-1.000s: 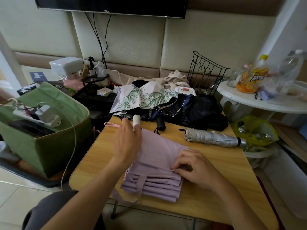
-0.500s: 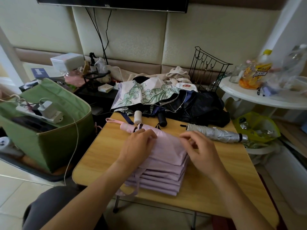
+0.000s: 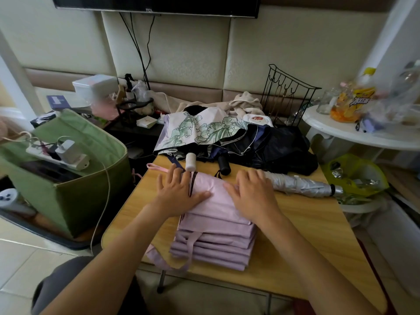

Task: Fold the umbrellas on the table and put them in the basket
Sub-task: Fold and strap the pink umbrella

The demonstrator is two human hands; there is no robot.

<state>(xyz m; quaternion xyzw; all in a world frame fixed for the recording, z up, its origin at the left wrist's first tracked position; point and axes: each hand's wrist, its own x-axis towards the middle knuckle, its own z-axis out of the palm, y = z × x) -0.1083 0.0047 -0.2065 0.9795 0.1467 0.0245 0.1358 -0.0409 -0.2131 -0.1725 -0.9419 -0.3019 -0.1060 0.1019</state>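
A lilac umbrella [image 3: 216,233] lies on the wooden table [image 3: 306,237], its canopy pleated into flat layers. My left hand [image 3: 177,192] rests flat on its upper left part, fingers spread. My right hand [image 3: 252,194] presses flat on its upper right part. A rolled silver umbrella [image 3: 300,184] lies behind my right hand. A floral white-and-green umbrella [image 3: 200,130] and a black umbrella [image 3: 272,148] lie unfolded at the table's far edge. The green fabric basket [image 3: 75,201] stands on the floor to the left.
A power strip with a charger [image 3: 61,153] lies across the basket's opening, its cable hanging down. A black wire rack [image 3: 286,96] stands behind the umbrellas. A white round side table [image 3: 363,137] with bottles is at the right, a yellow-green bag [image 3: 354,173] below it.
My right hand moved up from the canopy's lower right edge to its top. My left hand shifted and both now lie flat, side by side, on the upper canopy.
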